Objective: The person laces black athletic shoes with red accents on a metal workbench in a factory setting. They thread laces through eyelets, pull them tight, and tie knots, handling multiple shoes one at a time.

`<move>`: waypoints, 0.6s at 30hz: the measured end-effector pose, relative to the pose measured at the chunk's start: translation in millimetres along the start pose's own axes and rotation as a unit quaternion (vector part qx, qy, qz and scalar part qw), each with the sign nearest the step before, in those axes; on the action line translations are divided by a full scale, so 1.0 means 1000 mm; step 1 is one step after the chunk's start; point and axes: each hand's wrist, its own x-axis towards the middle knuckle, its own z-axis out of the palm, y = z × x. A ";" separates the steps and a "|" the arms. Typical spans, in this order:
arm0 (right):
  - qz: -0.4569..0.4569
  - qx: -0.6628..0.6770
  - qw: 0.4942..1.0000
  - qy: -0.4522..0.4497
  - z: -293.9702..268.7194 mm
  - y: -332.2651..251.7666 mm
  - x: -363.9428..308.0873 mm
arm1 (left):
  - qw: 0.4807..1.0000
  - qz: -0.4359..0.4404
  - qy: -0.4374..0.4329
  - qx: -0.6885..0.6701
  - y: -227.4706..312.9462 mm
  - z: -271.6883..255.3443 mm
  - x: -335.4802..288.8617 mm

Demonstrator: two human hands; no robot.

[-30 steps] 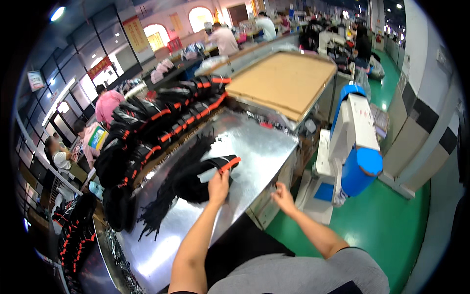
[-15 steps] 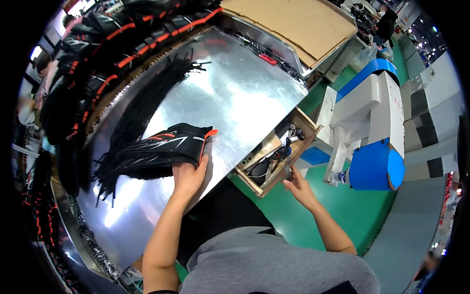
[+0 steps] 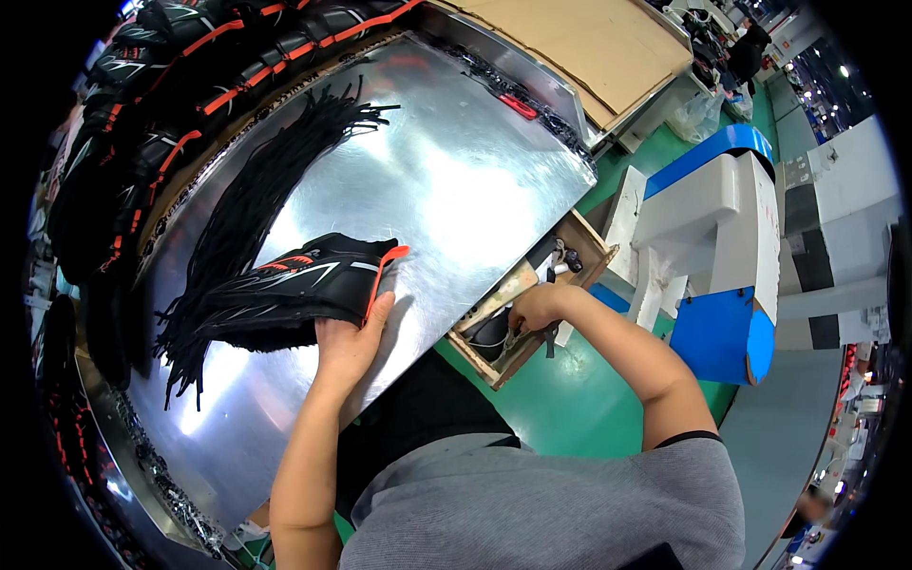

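Observation:
A black shoe upper with an orange heel tab and light line markings rests on a metal worktable. My left hand is closed on its heel end, the fingers up inside the opening and the thumb outside. Beneath and behind the upper lies a long bundle of black shoelaces. To the right, my right hand reaches down into an open wooden drawer of small tools and odds and ends. Its fingers are bent together among them; what they grip is hard to make out.
More black and orange shoe uppers are stacked along the table's left edge. A red-handled tool lies at the far edge, near brown cardboard. A white and blue machine stands to the right on the green floor.
My right hand has moved left from the drawer's outer edge to inside it, among the tools. My left hand stays on the shoe upper. The view has shifted slightly.

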 end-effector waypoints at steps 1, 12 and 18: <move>-0.008 -0.009 1.000 -0.015 0.002 0.002 0.004 | 1.000 0.005 -0.001 0.007 -0.001 -0.001 0.000; 0.077 -0.186 0.973 -0.109 0.036 0.004 0.070 | 0.996 0.068 0.045 0.035 -0.001 0.001 -0.001; 0.039 -0.293 0.951 -0.094 0.033 -0.010 0.062 | 0.993 0.106 0.022 0.043 0.006 -0.009 -0.006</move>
